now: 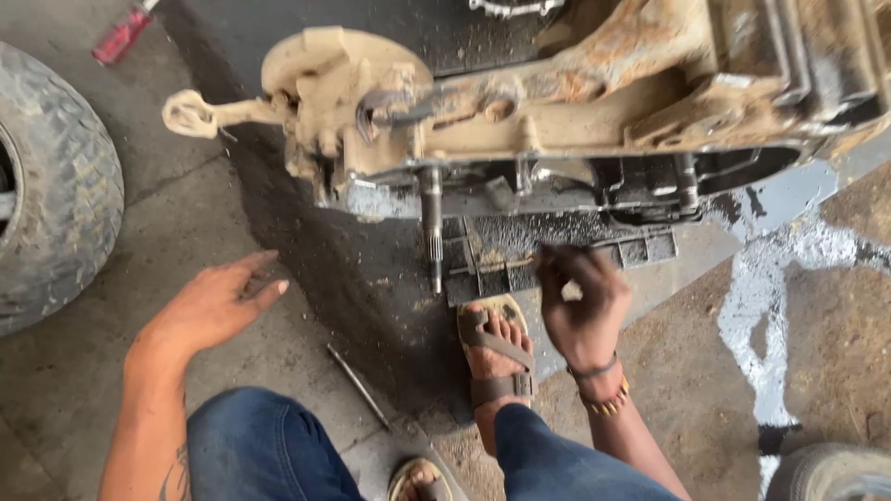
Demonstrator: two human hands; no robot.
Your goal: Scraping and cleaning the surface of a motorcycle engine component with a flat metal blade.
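Big thing first: a mud-caked engine casing (575, 102) fills the far side, raised off the oily concrete floor (83, 371), its open underside facing the near side. That lump looks heavy and rigid, and greasy underneath; I'd judge the crusted outer ribs a surer hold than the slick black edge. Far left, a knobbly tyre (46, 186) leans in, and a red-handled tool (121, 35) lies on the ground beyond it.

Down from the casing hangs a splined steel shaft (432, 223), stiff, oily, likely slippery to bare fingers. Below it sits a dark ribbed plate (557, 255) on the floor, just beyond a sandalled foot (497, 348).

Now the hands. The right hand (580, 306), blackened with grease, is bunched over that plate, fingers drawn together on something small and pale; what exactly, I cannot tell. The left hand (218, 306) hovers open over the floor at near left, fingers spread, holding nothing.

Smallest: a thin metal rod (357, 385) lies loose on the concrete between the knees, light and easy to pinch mid-length.
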